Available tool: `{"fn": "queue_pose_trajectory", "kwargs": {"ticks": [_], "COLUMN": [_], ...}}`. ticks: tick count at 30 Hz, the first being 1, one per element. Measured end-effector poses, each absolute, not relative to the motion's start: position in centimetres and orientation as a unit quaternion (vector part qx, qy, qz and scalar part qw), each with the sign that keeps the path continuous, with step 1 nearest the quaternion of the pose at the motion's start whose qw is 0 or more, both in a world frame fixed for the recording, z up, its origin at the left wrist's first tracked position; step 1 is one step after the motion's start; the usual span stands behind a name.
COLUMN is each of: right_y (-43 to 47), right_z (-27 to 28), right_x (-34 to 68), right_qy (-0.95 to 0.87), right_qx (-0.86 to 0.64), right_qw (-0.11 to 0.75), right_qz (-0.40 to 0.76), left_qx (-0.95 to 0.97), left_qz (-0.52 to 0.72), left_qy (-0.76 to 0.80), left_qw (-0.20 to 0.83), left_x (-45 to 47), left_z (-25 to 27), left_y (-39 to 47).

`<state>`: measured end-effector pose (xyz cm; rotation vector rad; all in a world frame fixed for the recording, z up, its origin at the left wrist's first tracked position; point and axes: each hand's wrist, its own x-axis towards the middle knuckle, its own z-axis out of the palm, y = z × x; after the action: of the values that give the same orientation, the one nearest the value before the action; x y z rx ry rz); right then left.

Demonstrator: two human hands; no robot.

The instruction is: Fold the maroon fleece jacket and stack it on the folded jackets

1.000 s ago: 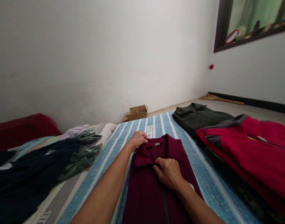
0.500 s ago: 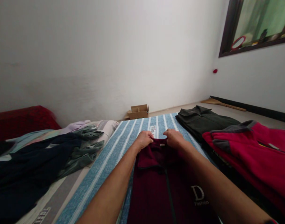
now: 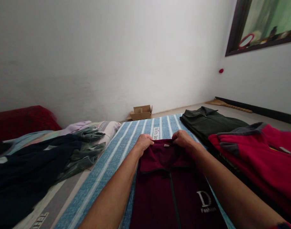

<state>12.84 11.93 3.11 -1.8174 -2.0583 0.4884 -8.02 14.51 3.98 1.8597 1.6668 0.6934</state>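
A maroon zip-up jacket lies front up before me, its collar pointing away and a white "D Fashion" mark on the chest. My left hand pinches the left end of its collar. At the collar's other end, my right hand has its fingers closed on the cloth. Between the two hands the collar edge is stretched fairly straight, with a small pale label inside. Under the jacket is a blue and white striped cover. The lower part of the jacket runs out of view.
To the right lie a folded dark green jacket and a red fleece jacket with grey trim. Dark clothes are spread on the left. A cardboard box stands by the wall, and a broom lies along the floor.
My hands have moved slightly apart, drawing the collar wider and flatter. My right fingers, loosely raised before, are now closed on the collar. The view has shifted slightly.
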Motion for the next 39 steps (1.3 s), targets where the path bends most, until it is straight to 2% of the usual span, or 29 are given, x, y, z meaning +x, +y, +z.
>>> {"fn": "queue_pose_trajectory", "kwargs": {"ticks": [4, 9, 14, 28, 39], "right_y": [11.8, 11.8, 11.8, 12.1, 13.1], "right_z": [3.5, 3.5, 3.5, 3.5, 3.2], "right_x": [13.0, 13.1, 13.2, 12.9, 12.2], "right_qy": [-0.727, -0.726, -0.724, -0.732, -0.698], "right_qx": [-0.634, -0.632, -0.635, -0.637, -0.69], "right_qw": [0.186, 0.186, 0.183, 0.155, 0.113], "right_qz": [0.187, 0.198, 0.197, 0.187, 0.157], "left_qx": [0.697, 0.764, 0.872, 0.843, 0.848], "left_qz": [0.236, 0.195, 0.066, 0.021, -0.008], "left_qy": [0.628, 0.567, 0.462, 0.481, 0.502], "left_qw": [0.255, 0.238, 0.145, 0.24, 0.17], "left_x": [-7.7, -6.4, -4.5, -4.0, -3.2], "left_z": [3.6, 4.4, 5.7, 5.6, 4.7], "left_y": [14.8, 14.8, 14.5, 16.3, 17.1]}}
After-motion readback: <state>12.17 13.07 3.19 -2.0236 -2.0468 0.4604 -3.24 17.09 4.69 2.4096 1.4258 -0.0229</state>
